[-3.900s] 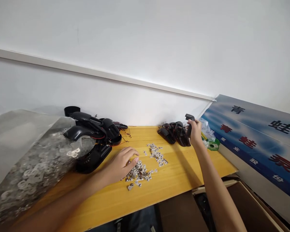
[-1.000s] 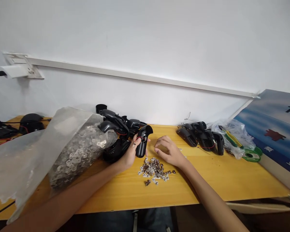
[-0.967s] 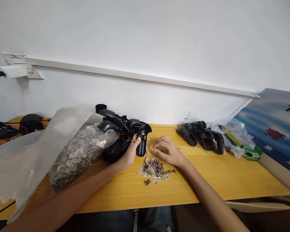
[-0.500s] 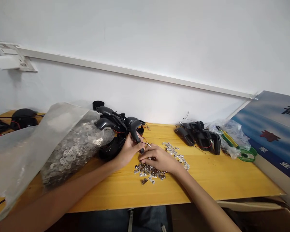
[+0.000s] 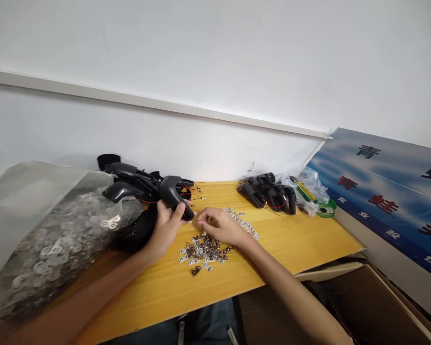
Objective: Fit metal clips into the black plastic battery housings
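My left hand [image 5: 164, 230] grips a curved black plastic housing [image 5: 172, 190] by its narrow end, thumb on top, with its smooth outer side up. Thin red and black wires [image 5: 197, 195] show behind it. To its right is my right hand [image 5: 221, 225], apart from the housing, fingers curled and thumb close to the fingertips. Whatever is pinched there, if anything, is too small to tell. Just below that hand lies a pile of small shiny metal contact pieces [image 5: 204, 254]. More silver pieces [image 5: 249, 227] spread behind the right wrist.
A clear bag of metal pieces [image 5: 57, 244] stands at left. Several black housings [image 5: 129, 179] are heaped behind my left hand, others [image 5: 267, 191] at the back right. Beside those are yellow-green cutters [image 5: 306, 192] and a green spool [image 5: 325, 209]. An open cardboard box [image 5: 377, 297] sits below the table's right edge.
My view has swung right. The housing in my left hand has turned to show its broad outer side. My right hand has drawn away from the housing, its fingers now curled by the pile.
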`<state>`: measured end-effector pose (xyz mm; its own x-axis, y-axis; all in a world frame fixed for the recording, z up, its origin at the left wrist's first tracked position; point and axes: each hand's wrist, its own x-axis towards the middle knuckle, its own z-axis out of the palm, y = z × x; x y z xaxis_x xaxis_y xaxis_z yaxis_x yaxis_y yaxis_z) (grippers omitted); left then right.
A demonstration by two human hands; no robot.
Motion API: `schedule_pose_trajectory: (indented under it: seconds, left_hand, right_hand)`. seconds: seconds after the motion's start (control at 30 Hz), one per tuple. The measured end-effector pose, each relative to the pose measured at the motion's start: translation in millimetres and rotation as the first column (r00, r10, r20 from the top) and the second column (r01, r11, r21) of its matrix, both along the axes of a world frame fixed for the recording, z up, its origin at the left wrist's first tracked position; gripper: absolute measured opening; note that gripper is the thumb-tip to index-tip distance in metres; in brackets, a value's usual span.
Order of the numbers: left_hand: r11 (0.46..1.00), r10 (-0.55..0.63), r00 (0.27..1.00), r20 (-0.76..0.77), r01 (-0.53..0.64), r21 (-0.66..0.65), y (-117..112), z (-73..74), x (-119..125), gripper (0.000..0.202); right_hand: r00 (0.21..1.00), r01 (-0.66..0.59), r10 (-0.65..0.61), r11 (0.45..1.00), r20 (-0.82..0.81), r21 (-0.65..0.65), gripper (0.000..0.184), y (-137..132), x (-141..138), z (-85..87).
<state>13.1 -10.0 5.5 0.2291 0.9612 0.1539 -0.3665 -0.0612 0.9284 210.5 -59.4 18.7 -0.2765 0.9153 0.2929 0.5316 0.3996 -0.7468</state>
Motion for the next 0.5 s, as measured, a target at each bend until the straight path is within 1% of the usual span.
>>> schedule_pose_trajectory:
  seconds: [0.07, 0.1, 0.17, 0.2, 0.23, 0.27, 0.3, 0.33, 0.37, 0.4, 0.43, 0.47, 0.5]
  left_hand:
    - [1.000, 0.013, 1.000, -0.022, -0.013, -0.013, 0.4, 0.9, 0.3, 0.069]
    - [1.000, 0.023, 0.999, -0.022, -0.024, -0.020, 1.0, 0.8, 0.6, 0.070]
    - [0.998, 0.057, 0.998, -0.004, -0.058, -0.028, 2.6, -0.1, 1.5, 0.071]
    - [0.997, 0.077, 0.997, 0.006, -0.076, -0.031, 3.4, -0.6, 1.9, 0.071]
    - [0.995, 0.094, 0.995, 0.011, -0.094, -0.035, 4.1, -1.0, 2.4, 0.072]
    - [0.993, 0.107, 0.994, 0.010, -0.106, -0.041, 4.7, -1.2, 2.8, 0.072]
    - [0.992, 0.113, 0.994, 0.005, -0.112, -0.049, 5.0, -1.2, 3.2, 0.072]
    - [0.992, 0.113, 0.994, -0.001, -0.113, -0.058, 5.0, -0.9, 3.5, 0.072]
    - [0.991, 0.113, 0.994, -0.007, -0.113, -0.065, 4.8, -0.3, 3.7, 0.072]
    - [0.991, 0.110, 0.994, -0.014, -0.111, -0.071, 4.3, 0.4, 3.9, 0.072]
    - [0.991, 0.106, 0.994, -0.022, -0.107, -0.075, 3.7, 1.2, 3.9, 0.072]
    - [0.992, 0.100, 0.994, -0.033, -0.102, -0.076, 3.2, 2.0, 3.8, 0.072]
    - [0.992, 0.097, 0.994, -0.044, -0.101, -0.076, 2.6, 2.8, 3.7, 0.072]
  right_hand:
    - [0.990, 0.112, -0.108, 0.992, -0.086, 0.051, 0.012, 0.1, 9.5, 3.1]
    - [0.974, 0.185, -0.174, 0.981, -0.147, 0.065, 0.016, -1.6, 16.8, 4.7]
    - [0.906, 0.354, -0.324, 0.933, -0.273, 0.070, 0.031, -10.6, 37.9, 6.7]
    - [0.854, 0.449, -0.407, 0.891, -0.326, 0.065, 0.039, -18.3, 51.6, 6.4]
    - [0.785, 0.553, -0.497, 0.831, -0.370, 0.059, 0.046, -27.9, 67.2, 5.2]
    - [0.686, 0.673, -0.596, 0.738, -0.417, 0.053, 0.053, -38.9, 84.2, 3.0]
    - [0.572, 0.774, -0.685, 0.632, -0.451, 0.022, 0.062, -50.4, 102.1, 0.0]
    - [0.449, 0.848, -0.762, 0.528, -0.466, -0.046, 0.073, -61.5, 120.1, -3.5]
    - [0.330, 0.890, -0.824, 0.434, -0.461, -0.141, 0.085, -71.6, 137.4, -7.2]
    - [0.234, 0.903, -0.869, 0.361, -0.437, -0.233, 0.097, -80.0, 153.0, -10.8]
    - [0.180, 0.896, -0.895, 0.320, -0.408, -0.308, 0.106, -86.4, 166.2, -14.0]
    - [0.164, 0.884, -0.908, 0.308, -0.384, -0.351, 0.109, -90.8, 176.5, -16.6]
    - [0.183, 0.874, -0.914, 0.321, -0.363, -0.365, 0.108, -93.1, 183.6, -18.7]
